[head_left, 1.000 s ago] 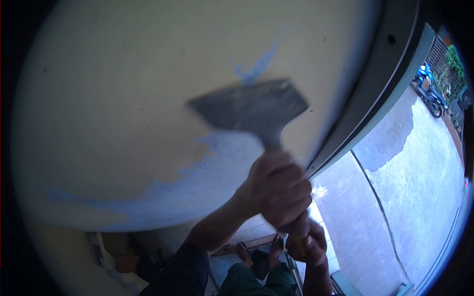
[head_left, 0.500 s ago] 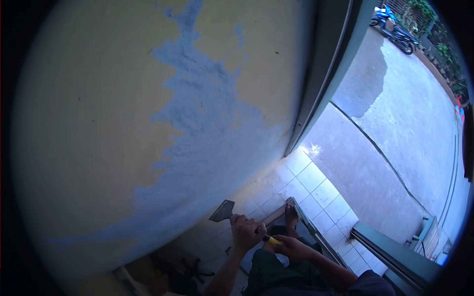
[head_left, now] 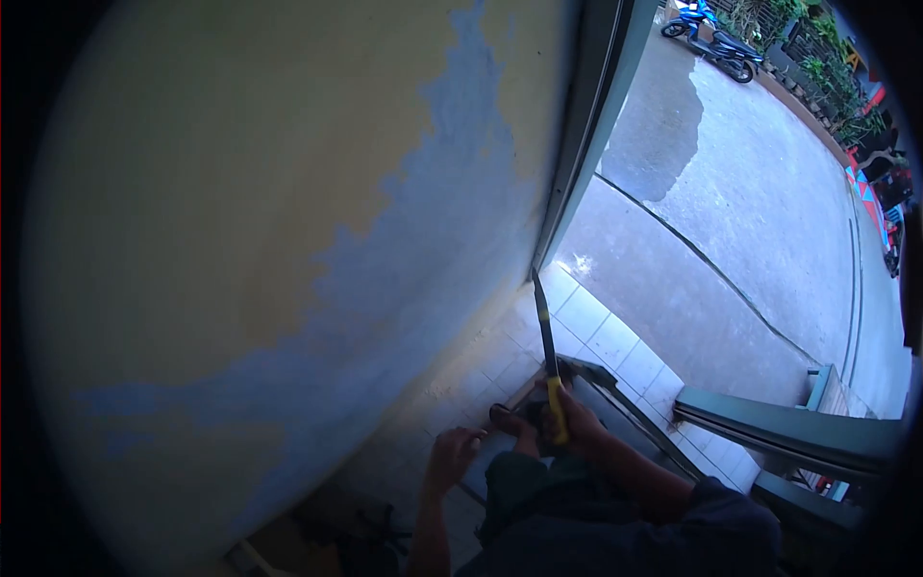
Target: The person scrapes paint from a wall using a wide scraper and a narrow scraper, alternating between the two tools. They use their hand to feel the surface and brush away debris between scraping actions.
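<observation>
My right hand (head_left: 573, 415) is wrapped round the yellow grip of a long-handled scraper (head_left: 547, 337). The tool points up and away from me, its blade turned nearly edge-on. In this view the blade end overlaps the foot of the door frame (head_left: 550, 240). Lower left, my left hand (head_left: 454, 459) is off the tool, its fingers curled inward; what they hold, if anything, is hidden. Ahead of both hands is a yellowish wall (head_left: 240, 192) with a broad, ragged bluish-grey patch (head_left: 404, 260) slanting across it.
White floor tiles (head_left: 601, 332) run along the wall's base to the doorway. A dark-edged frame piece (head_left: 635, 423) lies by my legs. Outside, a motorbike (head_left: 721, 48) stands past the concrete ground (head_left: 750, 183). A greenish rail (head_left: 769, 428) crosses at right.
My left hand has let go of the scraper and moved down. My right hand has swung the scraper right and turned its blade edge-on. The view has shifted rightward.
</observation>
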